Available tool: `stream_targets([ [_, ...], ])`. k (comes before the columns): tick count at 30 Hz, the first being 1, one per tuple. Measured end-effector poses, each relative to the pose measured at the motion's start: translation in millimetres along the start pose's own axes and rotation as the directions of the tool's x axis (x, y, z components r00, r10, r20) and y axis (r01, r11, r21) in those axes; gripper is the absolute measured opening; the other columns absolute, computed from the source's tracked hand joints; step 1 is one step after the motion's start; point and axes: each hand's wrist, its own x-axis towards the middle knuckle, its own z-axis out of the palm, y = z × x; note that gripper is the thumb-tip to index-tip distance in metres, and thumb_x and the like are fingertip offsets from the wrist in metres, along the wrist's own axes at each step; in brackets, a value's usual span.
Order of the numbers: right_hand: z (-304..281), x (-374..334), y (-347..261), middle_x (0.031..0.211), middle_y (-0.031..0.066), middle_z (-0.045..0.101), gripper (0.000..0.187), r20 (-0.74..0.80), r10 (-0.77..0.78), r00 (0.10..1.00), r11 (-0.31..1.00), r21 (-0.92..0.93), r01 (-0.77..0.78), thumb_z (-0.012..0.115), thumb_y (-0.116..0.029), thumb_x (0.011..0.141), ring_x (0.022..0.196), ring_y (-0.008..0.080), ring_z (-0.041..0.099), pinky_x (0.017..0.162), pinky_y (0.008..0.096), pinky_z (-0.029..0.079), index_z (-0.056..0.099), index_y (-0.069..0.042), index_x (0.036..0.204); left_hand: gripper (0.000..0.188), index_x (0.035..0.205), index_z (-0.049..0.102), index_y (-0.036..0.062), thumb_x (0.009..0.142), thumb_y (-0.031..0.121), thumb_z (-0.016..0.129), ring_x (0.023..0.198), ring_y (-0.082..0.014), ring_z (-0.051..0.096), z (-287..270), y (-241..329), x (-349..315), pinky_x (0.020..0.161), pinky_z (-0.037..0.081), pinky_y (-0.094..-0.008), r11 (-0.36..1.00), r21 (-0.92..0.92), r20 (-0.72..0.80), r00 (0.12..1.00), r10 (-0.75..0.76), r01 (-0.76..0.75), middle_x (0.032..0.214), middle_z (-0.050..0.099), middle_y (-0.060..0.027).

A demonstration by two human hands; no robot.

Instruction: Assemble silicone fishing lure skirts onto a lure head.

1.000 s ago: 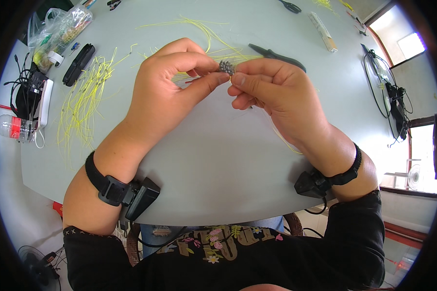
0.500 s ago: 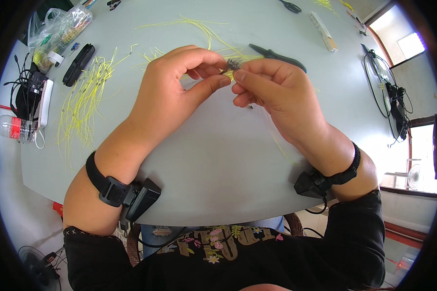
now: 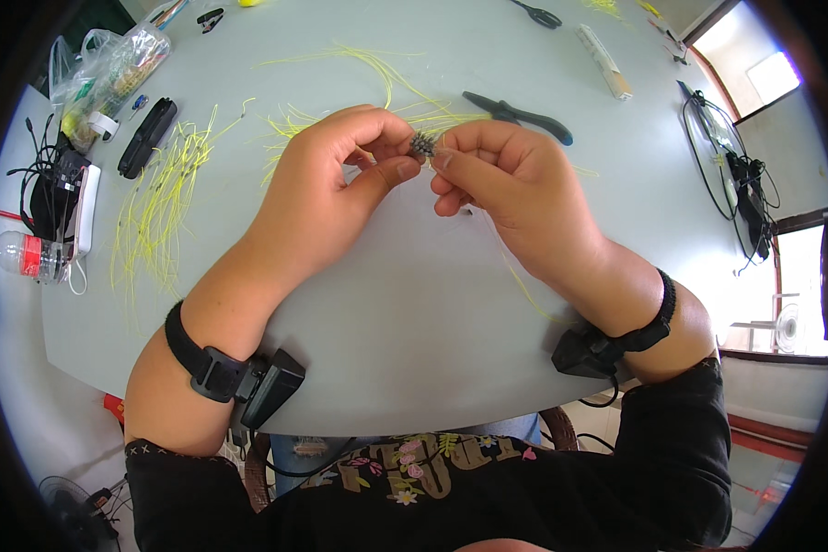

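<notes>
A small dark cluster of beads (image 3: 421, 144) sits between the fingertips of both hands, above the middle of the table. My left hand (image 3: 345, 156) pinches it from the left with thumb and fingers. From the other side my right hand (image 3: 515, 175) grips it between thumb and forefinger, the remaining fingers curled. A thin yellow cord (image 3: 522, 281) trails below my right hand toward the near right. Behind the hands lie more loose yellow cords (image 3: 386, 78) and dark-handled pliers (image 3: 529, 118). The fingers partly hide the cluster.
To the left are a bundle of yellow cords (image 3: 161, 202), a black case (image 3: 147, 138), a plastic bag (image 3: 120, 69), a power strip (image 3: 87, 210) and a bottle (image 3: 28, 255). A long box (image 3: 603, 61) and scissors (image 3: 538, 16) lie far right; black cables (image 3: 750, 189) hang by the right edge.
Both hands have shifted slightly left and lower in the picture with the bead cluster, which now shows more fully. The cord under my right hand shows more plainly.
</notes>
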Motion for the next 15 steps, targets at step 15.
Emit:
stream_targets([
  [15,-0.1,1.4,-1.1,0.080,0.0045,0.064,0.019,-0.007,-0.029,1.000,0.997,-0.075,0.028,0.058,-0.016,0.093,0.072,0.0118,0.063,0.067,0.0240,0.049,0.058,0.003,0.092,0.014,0.087,0.059,-0.0028,0.078,-0.005,0.069,0.072,-0.0170,0.061,-2.4,-2.7,4.1,0.072,0.048,-0.0299,0.992,0.076,-0.054,0.993,0.101,-0.096,0.078,0.061,-0.0078],
])
